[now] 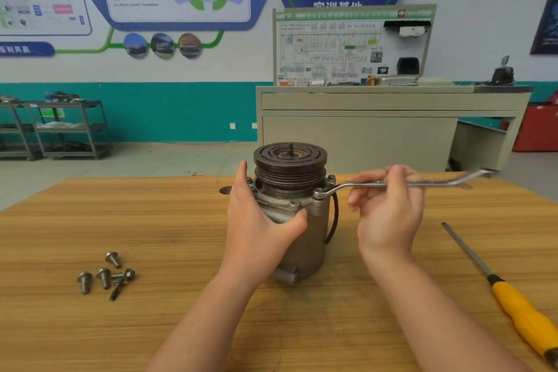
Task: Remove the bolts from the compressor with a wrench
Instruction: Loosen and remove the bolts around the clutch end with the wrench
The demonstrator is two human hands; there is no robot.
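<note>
Workshop room, posters on the far wall, a pale cabinet behind a wood-grain desk. Compressor stood upright at desk centre, pulley end up. Left hand gripped its body from the left side, thumb curled across the front. Right hand pinched the shank of a wrench between thumb and fingers; the wrench lay roughly level, its ring end seated on a bolt at the right of the flange. Five loose bolts, as far as could be counted, lay together on the desk, well left of the compressor. Yellow-handled screwdriver lay on the right of the desk.
</note>
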